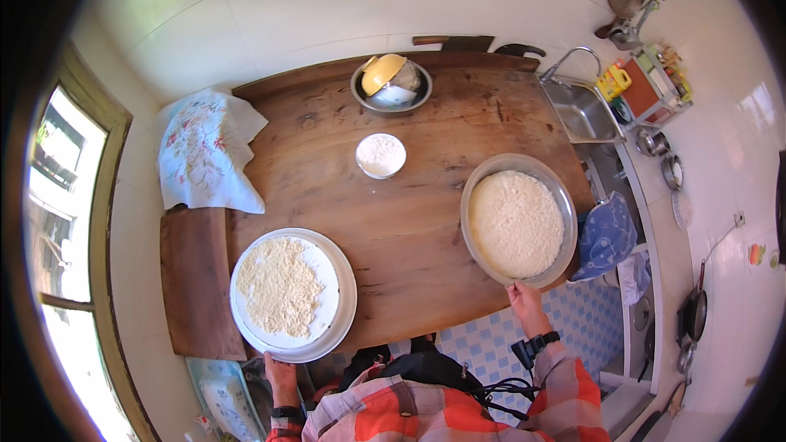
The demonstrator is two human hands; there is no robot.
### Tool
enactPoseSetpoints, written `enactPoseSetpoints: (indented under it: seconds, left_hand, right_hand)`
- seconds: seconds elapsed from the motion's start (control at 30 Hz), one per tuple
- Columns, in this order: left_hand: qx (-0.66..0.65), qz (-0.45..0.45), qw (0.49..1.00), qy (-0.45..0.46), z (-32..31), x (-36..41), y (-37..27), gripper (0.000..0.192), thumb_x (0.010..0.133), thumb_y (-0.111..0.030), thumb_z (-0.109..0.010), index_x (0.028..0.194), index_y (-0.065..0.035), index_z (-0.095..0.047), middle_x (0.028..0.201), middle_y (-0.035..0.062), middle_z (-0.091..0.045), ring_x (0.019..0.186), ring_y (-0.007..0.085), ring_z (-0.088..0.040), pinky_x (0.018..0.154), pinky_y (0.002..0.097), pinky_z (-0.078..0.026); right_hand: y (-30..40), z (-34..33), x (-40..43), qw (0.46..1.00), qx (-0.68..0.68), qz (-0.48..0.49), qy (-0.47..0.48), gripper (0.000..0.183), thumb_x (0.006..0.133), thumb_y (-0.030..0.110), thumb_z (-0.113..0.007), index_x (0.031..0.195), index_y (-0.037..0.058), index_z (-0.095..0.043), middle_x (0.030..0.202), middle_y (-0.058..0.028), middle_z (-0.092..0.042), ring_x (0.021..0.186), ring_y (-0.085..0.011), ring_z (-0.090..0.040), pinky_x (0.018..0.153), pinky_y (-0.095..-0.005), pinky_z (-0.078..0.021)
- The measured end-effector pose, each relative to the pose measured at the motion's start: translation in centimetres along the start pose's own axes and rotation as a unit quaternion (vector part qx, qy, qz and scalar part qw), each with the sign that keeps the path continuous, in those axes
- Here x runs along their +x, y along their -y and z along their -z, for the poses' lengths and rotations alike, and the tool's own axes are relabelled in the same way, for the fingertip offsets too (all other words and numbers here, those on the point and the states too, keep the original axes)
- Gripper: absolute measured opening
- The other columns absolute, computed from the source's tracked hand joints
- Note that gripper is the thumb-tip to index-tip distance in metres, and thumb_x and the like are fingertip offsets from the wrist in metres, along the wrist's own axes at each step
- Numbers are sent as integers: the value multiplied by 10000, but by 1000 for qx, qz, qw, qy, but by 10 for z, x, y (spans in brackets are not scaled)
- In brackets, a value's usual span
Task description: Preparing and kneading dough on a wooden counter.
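Note:
My left hand (280, 376) grips the near rim of a wide white basin (345, 285) at the table's front left. Pale, crumbly flour-like meal (279, 288) covers the left and middle of its bottom. With thumb and fingers, my right hand (527, 306) pinches the near rim of a large round metal bowl (568, 239) at the right. Heaped inside that bowl is a cream-coloured, grainy mass (517, 224), perhaps flour or dough. A small white bowl of white powder (381, 155) stands farther back, midway between the two vessels.
Stacked bowls, one yellow (382, 73), sit in a metal basin (396, 108) at the back of the wooden table (405, 215). A flowered cloth (206, 147) drapes something at the left. Right are a sink (580, 110) and a blue cloth (605, 236).

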State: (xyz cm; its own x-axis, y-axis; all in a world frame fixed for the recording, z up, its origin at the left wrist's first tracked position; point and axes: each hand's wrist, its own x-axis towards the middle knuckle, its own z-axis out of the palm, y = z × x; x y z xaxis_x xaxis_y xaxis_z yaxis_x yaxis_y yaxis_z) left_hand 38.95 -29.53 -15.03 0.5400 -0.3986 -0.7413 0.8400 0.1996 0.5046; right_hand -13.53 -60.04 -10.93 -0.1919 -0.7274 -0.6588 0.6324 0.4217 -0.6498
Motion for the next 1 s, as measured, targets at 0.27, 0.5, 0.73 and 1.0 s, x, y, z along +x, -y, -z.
enactPoseSetpoints:
  seconds: [0.27,0.5,0.73,1.0]
  left_hand:
    - [17,-130,991,25,-60,-19,-18,560,949,-441,-262,1343,-44,-283,1366,97,-357,1217,260,-385,1025,395,-310]
    - [49,-151,987,-21,-77,-12,-26,583,937,-472,-282,1336,-47,-311,1346,89,-387,1194,256,-409,1018,374,-314]
    - [110,-174,975,-85,-93,22,-48,604,921,-492,-337,1273,-5,-403,1247,105,-484,1111,250,-483,935,355,-395]
    - [162,-187,965,-89,-151,61,-62,635,906,-501,-379,1241,37,-429,1208,109,-514,1074,238,-505,901,337,-409]
  right_hand:
    - [35,-32,101,998,54,-28,2,200,816,-104,-470,1002,-34,-496,988,-165,-545,841,-266,-560,650,-268,-535]
    - [52,-62,114,994,91,28,45,166,827,-66,-471,982,-16,-501,907,-146,-586,770,-251,-595,671,-312,-541]
    - [3,-96,3,932,-296,-122,167,157,866,102,-532,996,15,-520,951,-176,-613,853,-270,-623,631,-282,-499]
    - [-1,-75,-31,882,-443,-72,143,226,884,189,-517,1052,40,-543,918,-128,-641,844,-237,-629,670,-303,-498]
